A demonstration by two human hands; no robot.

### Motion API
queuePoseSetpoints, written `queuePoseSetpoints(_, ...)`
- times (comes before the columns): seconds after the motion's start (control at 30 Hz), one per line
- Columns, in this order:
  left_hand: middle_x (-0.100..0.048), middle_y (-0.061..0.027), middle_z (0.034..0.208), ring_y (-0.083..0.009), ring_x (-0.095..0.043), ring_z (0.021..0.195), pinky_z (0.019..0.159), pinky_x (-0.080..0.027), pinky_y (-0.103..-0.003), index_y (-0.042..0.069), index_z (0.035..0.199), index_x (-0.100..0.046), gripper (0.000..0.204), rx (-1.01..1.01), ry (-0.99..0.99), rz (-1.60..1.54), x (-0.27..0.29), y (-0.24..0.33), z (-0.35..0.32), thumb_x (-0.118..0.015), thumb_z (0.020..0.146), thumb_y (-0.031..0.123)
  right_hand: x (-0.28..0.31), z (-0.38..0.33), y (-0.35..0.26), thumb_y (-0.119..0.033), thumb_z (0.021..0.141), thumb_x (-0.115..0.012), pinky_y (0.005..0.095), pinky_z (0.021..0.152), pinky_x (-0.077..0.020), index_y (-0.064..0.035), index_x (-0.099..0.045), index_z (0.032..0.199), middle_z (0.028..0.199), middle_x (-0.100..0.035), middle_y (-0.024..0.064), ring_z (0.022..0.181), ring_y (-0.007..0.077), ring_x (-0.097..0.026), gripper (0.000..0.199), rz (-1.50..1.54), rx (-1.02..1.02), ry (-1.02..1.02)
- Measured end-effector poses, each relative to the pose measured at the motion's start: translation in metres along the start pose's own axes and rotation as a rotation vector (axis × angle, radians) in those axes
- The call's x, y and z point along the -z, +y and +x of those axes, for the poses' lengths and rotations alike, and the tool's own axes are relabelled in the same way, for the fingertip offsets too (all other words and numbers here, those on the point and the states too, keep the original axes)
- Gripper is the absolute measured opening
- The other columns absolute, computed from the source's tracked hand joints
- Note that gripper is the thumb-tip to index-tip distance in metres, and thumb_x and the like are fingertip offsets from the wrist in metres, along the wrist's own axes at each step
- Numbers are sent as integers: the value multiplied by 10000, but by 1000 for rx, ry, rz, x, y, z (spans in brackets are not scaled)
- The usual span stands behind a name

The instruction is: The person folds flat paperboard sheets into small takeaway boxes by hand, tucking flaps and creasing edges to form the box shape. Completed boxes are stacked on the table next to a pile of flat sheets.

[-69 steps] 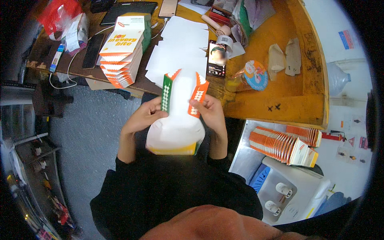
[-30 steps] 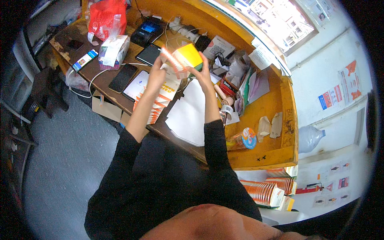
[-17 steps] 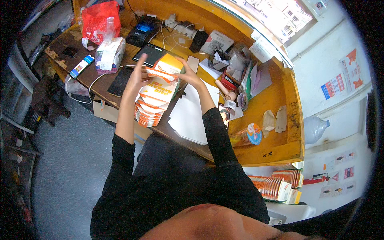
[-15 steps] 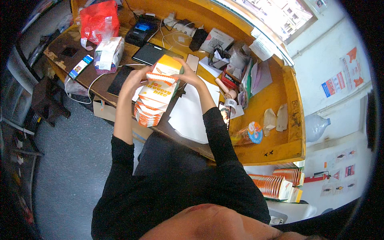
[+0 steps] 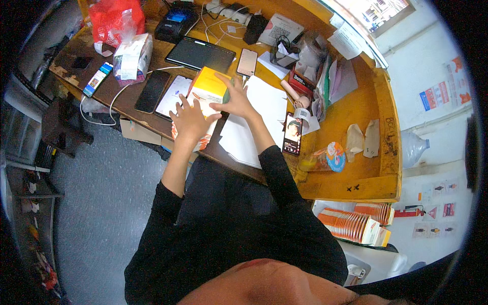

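Observation:
A nested stack of yellow, white and orange paper food cartons (image 5: 209, 81) lies on the desk's near edge. Its yellow end points away from me, and my hands hide much of its middle. Over the stack's near part is my left hand (image 5: 192, 122), fingers spread. My right hand (image 5: 237, 99) is at the stack's right side, thumb and fingers apart. I cannot tell how firmly either hand touches the cartons. Left of the stack are a phone with a lit white screen (image 5: 174, 95) and a dark phone (image 5: 152, 92). White paper sheets (image 5: 243, 137) lie to its right.
Behind the stack sit a black tablet (image 5: 201, 54) and a charging phone (image 5: 247, 62). A phone showing a picture (image 5: 292, 133) lies right of the papers. A red bag (image 5: 116, 23) stands far left. More stacked cartons (image 5: 351, 225) sit below the desk's right end.
The carton stack has gone from being held up between both hands to lying on the desk. My left hand has moved nearer and rightward over it, and both hands have spread their fingers.

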State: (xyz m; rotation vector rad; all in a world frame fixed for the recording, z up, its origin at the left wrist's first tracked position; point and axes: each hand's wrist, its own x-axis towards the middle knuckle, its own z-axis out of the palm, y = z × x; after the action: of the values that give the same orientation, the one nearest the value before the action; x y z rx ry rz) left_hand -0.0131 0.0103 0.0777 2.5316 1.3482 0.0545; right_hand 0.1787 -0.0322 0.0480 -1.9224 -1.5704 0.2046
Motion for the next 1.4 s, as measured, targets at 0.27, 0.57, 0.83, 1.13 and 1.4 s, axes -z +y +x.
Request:
queuePoseSetpoints(0.27,-227,-278,1549,-423,-277,1412,1118,-255,-539,21,1438,-436,953,-101,474,-22,-80,-9,-3,-542,813,732,-20,-19,-9,-697,666,-721,767,1064,-66,-264,-305,1519,1562,-204,234,1452,492,-87,1044,-237,-4,153)
queuePoseSetpoints(0.57,-246,-307,1532,-423,-265,1421,1124,-268,-519,-13,1374,-485,834,-163,574,-89,-77,-13,-3,-593,857,633,9,-162,-7,-362,859,-664,623,1127,-161,30,-338,1414,1378,-383,261,1321,447,-311,753,-244,-433,694)
queuePoseSetpoints(0.83,-468,-209,1354,-387,-429,1249,1052,-351,-489,2,1328,-513,714,-196,653,-39,-73,-7,-6,-617,884,551,27,-202,28,-358,885,-645,637,1105,-179,54,-391,1349,1280,-448,274,1262,443,-358,671,-570,-698,609)
queuePoseSetpoints(1.13,-553,-230,1279,-414,-497,1189,1027,-387,-501,-26,1133,-575,591,-179,553,-34,-64,-2,-7,-597,906,518,24,-196,-19,-419,867,-670,578,1155,-186,-23,-429,1401,1461,-368,292,1388,485,-271,707,-169,-323,169)
queuePoseSetpoints(1.4,-474,-342,1366,-601,-389,1267,1060,-336,-624,-75,1122,-565,549,-169,406,-29,-55,4,1,-535,965,450,-1,-210,-49,-383,912,-608,567,1101,-321,-14,-470,1395,1475,-334,337,1376,504,-317,624,-363,-246,-148)
